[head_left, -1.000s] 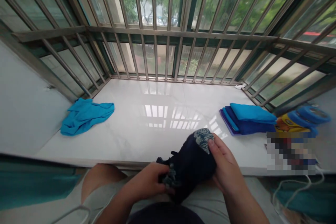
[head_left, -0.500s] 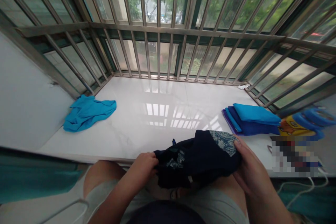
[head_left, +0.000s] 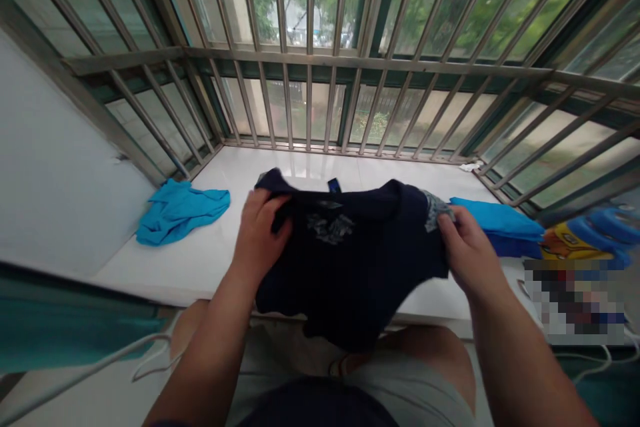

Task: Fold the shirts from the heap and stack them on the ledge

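Observation:
A dark navy T-shirt (head_left: 350, 260) with grey patterned patches hangs stretched between my two hands, its collar side toward the window and a small tag showing at the neckline. My left hand (head_left: 263, 230) grips the shirt at its left shoulder, the fingers bent over the cloth. On the other side, my right hand (head_left: 470, 247) pinches the patterned right sleeve. The lower part of the shirt drapes over the ledge's front edge, above my lap.
A crumpled blue cloth (head_left: 183, 212) lies on the left of the white ledge (head_left: 215, 280). At the right are folded blue cloths (head_left: 500, 223), a yellow-and-blue container (head_left: 583, 233) and a blurred-out patch. Metal bars (head_left: 309, 107) line the window behind.
The bunched shirt has been raised, moved toward the window and spread out between my hands. My left hand has moved up and left; my right hand has also risen.

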Demonstrator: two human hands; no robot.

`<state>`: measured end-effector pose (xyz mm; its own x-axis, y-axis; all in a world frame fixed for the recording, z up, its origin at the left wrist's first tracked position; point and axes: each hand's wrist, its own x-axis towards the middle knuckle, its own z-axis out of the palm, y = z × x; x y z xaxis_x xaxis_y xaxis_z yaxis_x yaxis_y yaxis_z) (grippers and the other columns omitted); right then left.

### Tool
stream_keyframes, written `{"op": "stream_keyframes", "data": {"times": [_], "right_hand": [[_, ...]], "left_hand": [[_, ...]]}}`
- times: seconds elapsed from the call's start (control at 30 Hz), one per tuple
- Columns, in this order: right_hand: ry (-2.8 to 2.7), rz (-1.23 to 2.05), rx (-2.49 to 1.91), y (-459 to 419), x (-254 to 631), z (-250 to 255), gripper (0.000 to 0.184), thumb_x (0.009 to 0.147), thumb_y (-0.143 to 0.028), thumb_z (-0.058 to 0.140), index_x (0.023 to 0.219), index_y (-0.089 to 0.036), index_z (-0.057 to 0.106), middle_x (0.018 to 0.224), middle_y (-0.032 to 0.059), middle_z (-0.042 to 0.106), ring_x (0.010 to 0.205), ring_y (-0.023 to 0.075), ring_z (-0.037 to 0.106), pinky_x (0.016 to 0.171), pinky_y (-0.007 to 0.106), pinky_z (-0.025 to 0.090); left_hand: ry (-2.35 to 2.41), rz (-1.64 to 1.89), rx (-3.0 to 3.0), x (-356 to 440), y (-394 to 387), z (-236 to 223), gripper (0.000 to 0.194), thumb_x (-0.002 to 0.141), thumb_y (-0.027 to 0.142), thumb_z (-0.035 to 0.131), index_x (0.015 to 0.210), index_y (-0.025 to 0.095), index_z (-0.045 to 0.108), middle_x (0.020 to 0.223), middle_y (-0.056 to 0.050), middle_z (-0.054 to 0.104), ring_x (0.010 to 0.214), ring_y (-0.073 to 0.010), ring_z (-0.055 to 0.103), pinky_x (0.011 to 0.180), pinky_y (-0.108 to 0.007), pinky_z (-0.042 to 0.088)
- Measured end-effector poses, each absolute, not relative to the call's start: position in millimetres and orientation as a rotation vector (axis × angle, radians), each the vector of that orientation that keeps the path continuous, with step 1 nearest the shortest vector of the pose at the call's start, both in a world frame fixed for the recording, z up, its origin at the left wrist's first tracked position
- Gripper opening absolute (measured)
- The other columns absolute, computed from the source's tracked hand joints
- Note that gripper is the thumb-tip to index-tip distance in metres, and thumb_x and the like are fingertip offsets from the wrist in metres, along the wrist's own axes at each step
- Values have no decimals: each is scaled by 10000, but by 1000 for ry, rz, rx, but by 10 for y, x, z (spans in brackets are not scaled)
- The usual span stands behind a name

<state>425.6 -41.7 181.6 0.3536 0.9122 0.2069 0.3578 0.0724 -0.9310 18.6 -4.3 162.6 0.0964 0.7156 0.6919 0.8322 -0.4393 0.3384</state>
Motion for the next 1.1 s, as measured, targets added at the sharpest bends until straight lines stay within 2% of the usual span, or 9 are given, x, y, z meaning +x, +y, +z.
{"op": "stream_keyframes", "data": {"times": [0.1, 0.23, 0.33, 0.43, 0.57, 0.7, 0.8, 0.9, 1.1], "right_hand": [[-1428, 168, -1873, 132, 4337, 1632, 311, 981, -407, 575, 1195, -197, 659, 1031, 123, 698, 994, 306, 637, 958, 461, 514], [-1699, -173, -1982, 133, 4158, 1217, 392, 1010, -294, 460, 1330, -134, 622, 1236, 223, 664, 1194, 359, 596, 1062, 507, 469], [-1920, -42, -1856, -150, 3740, 791, 410, 1053, -353, 455, 1372, -159, 625, 1296, 209, 674, 1233, 348, 616, 1111, 501, 481], [-2109, 164, -1756, -399, 3266, 380, 497, 1066, -382, 478, 1497, -160, 588, 1523, 202, 617, 1416, 343, 566, 1201, 511, 451], [-2251, 274, -1814, -594, 2948, 45, 615, 1051, -398, 516, 1642, -227, 498, 1735, 142, 428, 1593, 374, 405, 1283, 632, 325], [-2296, 237, -1834, -796, 3073, -72, 648, 1051, -411, 526, 1683, -287, 457, 1771, 92, 349, 1627, 364, 354, 1299, 632, 299], [-2338, 196, -1805, -1039, 3272, -163, 655, 1041, -396, 541, 1686, -323, 451, 1765, 61, 361, 1617, 363, 376, 1284, 632, 333], [-2361, 162, -1742, -1293, 3405, -254, 659, 1033, -409, 568, 1679, -338, 459, 1755, 59, 389, 1598, 371, 410, 1270, 637, 356], [-2191, 167, -1719, -1104, 3463, 15, 450, 1087, -373, 464, 1474, -283, 675, 1557, 115, 642, 1456, 351, 575, 1226, 585, 423]], "left_hand": [[-1691, -1225, -2333, 327, 435, 1522, 312, 1024, 195, 531, 1304, 222, 665, 1446, -116, 665, 1431, -283, 564, 1330, -554, 298], [-2080, -1102, -2245, 356, 624, 1090, 371, 1014, 105, 413, 1260, 176, 682, 1327, -149, 706, 1310, -274, 627, 1203, -444, 458], [-2367, -723, -2201, 260, 609, 760, 382, 1020, 150, 448, 1336, 124, 661, 1397, -191, 676, 1344, -323, 609, 1164, -459, 479], [-2589, -382, -2043, 168, 629, 562, 467, 1061, 396, 508, 1368, 72, 647, 1399, -258, 660, 1315, -406, 609, 1067, -522, 534], [-2418, -239, -2184, 110, 662, 435, 554, 1071, 457, 524, 1555, 188, 556, 1650, -219, 511, 1500, -402, 474, 1203, -631, 413], [-2336, -126, -2257, -5, 519, 335, 497, 1095, 451, 486, 1556, 293, 582, 1712, -143, 470, 1565, -392, 413, 1264, -702, 284], [-2362, -133, -2168, -178, 314, 293, 461, 1111, 427, 428, 1482, 262, 646, 1636, -160, 546, 1465, -379, 521, 1201, -620, 405], [-2444, -154, -2001, -328, 123, 296, 513, 1105, 465, 391, 1380, 145, 682, 1422, -226, 644, 1258, -387, 620, 995, -521, 547], [-2526, -182, -1891, -313, 112, 337, 650, 1045, 599, 463, 1390, 78, 642, 1312, -247, 641, 1195, -400, 617, 909, -481, 554]]}}
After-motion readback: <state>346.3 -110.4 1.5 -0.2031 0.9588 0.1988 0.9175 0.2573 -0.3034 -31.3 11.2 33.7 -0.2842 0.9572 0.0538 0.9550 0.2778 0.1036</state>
